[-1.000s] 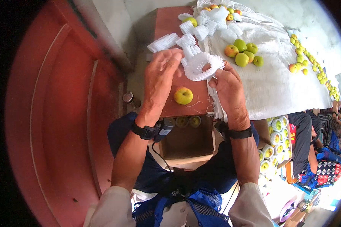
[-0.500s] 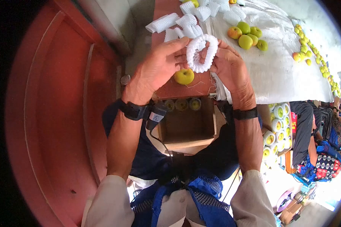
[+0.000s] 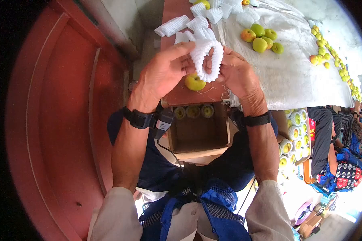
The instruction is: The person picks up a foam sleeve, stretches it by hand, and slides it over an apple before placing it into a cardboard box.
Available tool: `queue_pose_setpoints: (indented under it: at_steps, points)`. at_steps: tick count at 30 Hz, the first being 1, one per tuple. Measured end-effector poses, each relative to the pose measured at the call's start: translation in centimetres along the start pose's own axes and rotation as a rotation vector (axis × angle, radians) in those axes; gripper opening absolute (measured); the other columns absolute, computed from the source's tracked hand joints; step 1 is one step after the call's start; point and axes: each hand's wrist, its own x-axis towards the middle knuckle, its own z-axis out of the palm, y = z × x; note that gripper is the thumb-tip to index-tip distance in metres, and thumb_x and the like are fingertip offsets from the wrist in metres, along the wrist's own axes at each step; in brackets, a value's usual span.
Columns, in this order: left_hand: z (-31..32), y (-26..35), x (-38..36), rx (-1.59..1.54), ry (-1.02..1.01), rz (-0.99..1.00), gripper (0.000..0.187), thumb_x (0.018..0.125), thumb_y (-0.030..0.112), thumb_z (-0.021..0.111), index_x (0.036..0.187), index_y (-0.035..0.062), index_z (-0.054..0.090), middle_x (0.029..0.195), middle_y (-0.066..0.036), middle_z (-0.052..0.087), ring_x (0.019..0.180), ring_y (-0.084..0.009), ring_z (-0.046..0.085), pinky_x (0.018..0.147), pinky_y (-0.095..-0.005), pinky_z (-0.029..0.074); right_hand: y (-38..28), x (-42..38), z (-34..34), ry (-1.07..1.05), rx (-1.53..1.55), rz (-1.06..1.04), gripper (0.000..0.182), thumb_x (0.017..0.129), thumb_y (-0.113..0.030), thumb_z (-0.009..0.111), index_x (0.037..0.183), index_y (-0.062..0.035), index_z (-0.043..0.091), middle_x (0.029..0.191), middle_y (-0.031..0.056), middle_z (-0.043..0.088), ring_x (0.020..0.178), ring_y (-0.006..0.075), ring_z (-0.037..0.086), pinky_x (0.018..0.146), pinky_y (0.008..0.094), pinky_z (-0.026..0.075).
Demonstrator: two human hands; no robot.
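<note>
A white foam net sleeve (image 3: 218,60) is stretched into a ring between my two hands, above the edge of the red table (image 3: 177,94). My left hand (image 3: 169,66) grips its left side, the thumb on top. On the right side my right hand (image 3: 238,70) holds the rim, with some fingertips showing inside the opening. A yellow-green apple (image 3: 194,82) sits on the table just below the sleeve, partly covered by it and by my left fingers.
Loose foam sleeves (image 3: 173,25) lie at the table's back. Apples (image 3: 260,45) rest on a white sheet (image 3: 301,76). An open cardboard box (image 3: 199,134) with a few wrapped apples stands below. Another box of wrapped apples (image 3: 295,132) and seated people (image 3: 342,160) are at right.
Both hands have shifted slightly left with the foam sleeve. The sleeve has turned, so more of its left side shows and its opening looks narrower.
</note>
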Motion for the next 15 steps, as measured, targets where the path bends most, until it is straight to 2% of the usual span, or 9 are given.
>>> queue_pose_setpoints:
  at_steps: [2, 3, 5, 6, 8, 11, 13, 15]
  points:
    - [0.4, 0.0, -0.1, -0.019, -0.004, 0.029, 0.039, 0.102, 0.022, 0.064, 0.136, 0.0056, 0.057, 0.129, -0.007, 0.064, 0.12, -0.0206, 0.059, 0.105, -0.0405, 0.045, 0.5, 0.2, 0.0, 0.002, -0.076, 0.014, 0.034, 0.098, -0.02, 0.056, 0.124, 0.0008, 0.059, 0.115, 0.0105, 0.069, 0.098, 0.0206, 0.068, 0.085, 0.0325, 0.054]
    - [0.5, 0.0, -0.1, -0.038, -0.007, 0.056, 0.038, 0.102, 0.021, 0.063, 0.136, 0.0047, 0.057, 0.128, -0.007, 0.065, 0.12, -0.0206, 0.06, 0.105, -0.0401, 0.046, 0.5, 0.2, 0.0, 0.004, -0.075, 0.014, 0.034, 0.098, -0.02, 0.056, 0.124, 0.0008, 0.059, 0.115, 0.0105, 0.069, 0.098, 0.0206, 0.068, 0.085, 0.0325, 0.054]
    - [0.2, -0.3, 0.1, -0.017, -0.074, 0.055, 0.036, 0.103, 0.02, 0.062, 0.135, 0.004, 0.057, 0.128, -0.007, 0.065, 0.119, -0.0207, 0.06, 0.105, -0.0398, 0.046, 0.5, 0.1, -0.1, -0.019, -0.165, 0.029, 0.033, 0.1, -0.023, 0.056, 0.125, -0.0014, 0.06, 0.115, 0.0086, 0.069, 0.092, 0.0173, 0.065, 0.072, 0.0298, 0.049]
    - [0.0, -0.5, 0.1, 0.005, -0.141, 0.057, 0.035, 0.103, 0.02, 0.061, 0.134, 0.0033, 0.058, 0.128, -0.008, 0.066, 0.119, -0.0209, 0.061, 0.105, -0.0396, 0.047, 0.5, 0.1, -0.1, -0.014, -0.159, 0.029, 0.033, 0.1, -0.023, 0.056, 0.125, -0.0014, 0.06, 0.115, 0.0086, 0.069, 0.092, 0.0173, 0.065, 0.072, 0.0298, 0.049]
    - [-0.2, -0.9, 0.0, 0.051, -0.114, 0.048, 0.034, 0.104, 0.021, 0.06, 0.133, 0.0026, 0.059, 0.127, -0.009, 0.066, 0.118, -0.0216, 0.062, 0.106, -0.0398, 0.047, 0.5, 0.0, -0.2, -0.094, 0.0, -0.001, 0.043, 0.1, -0.032, 0.056, 0.129, -0.0012, 0.057, 0.113, 0.007, 0.066, 0.101, 0.0185, 0.062, 0.074, 0.0282, 0.047]
    - [-0.4, -1.1, -0.2, 0.151, -0.079, 0.037, 0.034, 0.106, 0.023, 0.058, 0.131, 0.0013, 0.06, 0.127, -0.012, 0.067, 0.118, -0.0231, 0.064, 0.106, -0.0408, 0.048, 0.5, 0.1, -1.0, -0.102, 0.151, 0.034, 0.044, 0.105, -0.04, 0.052, 0.126, -0.0023, 0.058, 0.111, 0.0067, 0.065, 0.098, 0.0191, 0.061, 0.069, 0.0275, 0.045]
    - [-0.2, -1.3, -0.3, 0.204, -0.072, 0.028, 0.034, 0.106, 0.024, 0.057, 0.131, 0.0008, 0.061, 0.127, -0.013, 0.067, 0.118, -0.0239, 0.064, 0.107, -0.0415, 0.048, 0.8, 0.2, -1.6, -0.136, 0.114, 0.03, 0.043, 0.106, -0.041, 0.051, 0.126, -0.0028, 0.058, 0.11, 0.0068, 0.065, 0.097, 0.0183, 0.061, 0.067, 0.0266, 0.044]
    - [0.9, -1.3, -0.7, 0.118, -0.049, -0.045, 0.035, 0.107, 0.025, 0.056, 0.131, 0.0008, 0.061, 0.125, -0.012, 0.067, 0.118, -0.0239, 0.064, 0.106, -0.0406, 0.049, 0.7, -0.1, -1.0, -0.172, 0.074, 0.029, 0.042, 0.107, -0.041, 0.05, 0.125, -0.0034, 0.058, 0.11, 0.0069, 0.065, 0.095, 0.0175, 0.061, 0.065, 0.0257, 0.044]
